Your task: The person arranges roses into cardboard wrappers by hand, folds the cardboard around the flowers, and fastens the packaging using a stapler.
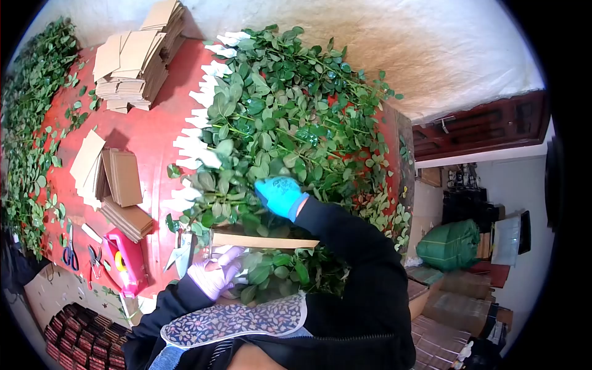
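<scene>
My right hand, in a blue glove, is closed among the leafy green stems on the red table; what it holds is hidden by the foliage. My left hand, in a pale purple glove, has its fingers bent round the white-wrapped end of a leafy bunch near the table's front edge. A long cardboard strip lies just above that bunch. White wrapped heads line the left side of the leafy pile.
Cardboard stacks and smaller cardboard pieces stand on the red table. Scissors, red-handled pliers and a pink tape dispenser lie front left. More foliage covers the far left.
</scene>
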The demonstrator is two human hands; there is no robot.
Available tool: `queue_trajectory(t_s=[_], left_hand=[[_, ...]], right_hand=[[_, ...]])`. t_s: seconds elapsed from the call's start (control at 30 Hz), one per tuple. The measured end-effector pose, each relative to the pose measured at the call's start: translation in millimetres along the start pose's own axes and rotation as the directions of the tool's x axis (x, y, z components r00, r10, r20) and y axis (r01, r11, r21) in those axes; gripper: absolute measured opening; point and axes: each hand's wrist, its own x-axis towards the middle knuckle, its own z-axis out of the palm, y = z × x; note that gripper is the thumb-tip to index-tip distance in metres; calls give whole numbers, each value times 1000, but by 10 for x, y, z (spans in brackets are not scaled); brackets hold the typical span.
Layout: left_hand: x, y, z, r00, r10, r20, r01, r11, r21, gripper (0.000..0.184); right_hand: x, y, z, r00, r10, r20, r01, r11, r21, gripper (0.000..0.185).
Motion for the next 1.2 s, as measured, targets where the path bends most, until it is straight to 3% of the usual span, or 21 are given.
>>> queue_trajectory(t_s=[0.1,0.17,0.23,0.3,0.37,0.4,0.43,0.5,0.57,0.63,0.77,0.83,0.87,0.9,0.97,1.03,1.07,1.1,1.13,1.17,1.2], left_hand=[[139,39,-150,989,-15,-146,-2,993,-116,37],[64,212,-226,956,-287,53,292,934,-209,36],[87,162,-167,970,-241,20,238,938,-251,36],[69,259,-201,912,-380,154,409,823,-394,38],[36,154,-141,957,-278,78,289,909,-302,39],[34,125,-113,944,-313,104,329,882,-338,38],[31,100,-86,930,-344,131,367,851,-375,37],[34,97,-131,969,-246,7,235,919,-317,34],[26,69,-105,976,-217,35,219,944,-248,32],[25,174,-202,970,-239,44,242,934,-262,33],[55,63,-92,970,-234,65,243,936,-254,32],[34,66,-91,973,-224,62,233,950,-208,32],[47,83,-100,968,-242,68,251,934,-252,33],[67,100,-113,964,-256,71,266,918,-295,33],[90,163,-160,950,-290,117,312,895,-318,34],[74,162,-138,932,-331,148,362,865,-347,34],[54,106,-83,969,-245,37,245,920,-308,34],[57,101,-84,973,-230,12,223,927,-301,34],[58,96,-83,977,-214,-14,201,935,-293,34],[59,91,-83,979,-199,-40,180,942,-284,33],[72,142,-124,959,-281,39,275,886,-374,34]], right_hand=[[97,123,-128,995,-88,-56,88,996,-6,19],[55,125,-420,991,-101,-84,98,994,-42,17],[139,197,-897,951,70,-301,-99,992,-83,26],[312,330,-1072,754,-4,-657,59,996,61,27],[685,607,-934,729,32,-684,65,991,116,30],[849,706,-827,856,158,-492,-93,984,153,34],[912,736,-744,922,146,-359,-99,984,146,37],[997,770,-282,895,75,-439,-27,993,113,36],[754,408,-333,980,8,-200,12,995,99,35],[503,126,-61,994,15,-110,-4,995,104,34],[153,-11,-123,958,-93,-272,106,994,31,28],[124,-78,-577,993,-61,-98,60,998,-13,28],[126,-30,-750,949,-99,-299,113,993,29,26],[243,81,-785,815,-115,-568,227,965,131,23],[510,274,-959,774,-7,-633,135,979,154,30],[922,619,-756,842,89,-532,-34,993,113,39],[1116,829,-375,872,-48,-488,43,999,-22,42],[1252,975,-127,887,-184,-423,129,979,-156,45],[1058,738,-535,981,-174,-84,182,978,101,45],[1015,674,-762,981,-178,-80,185,978,101,45],[1040,679,-967,990,11,-141,9,991,137,44]])
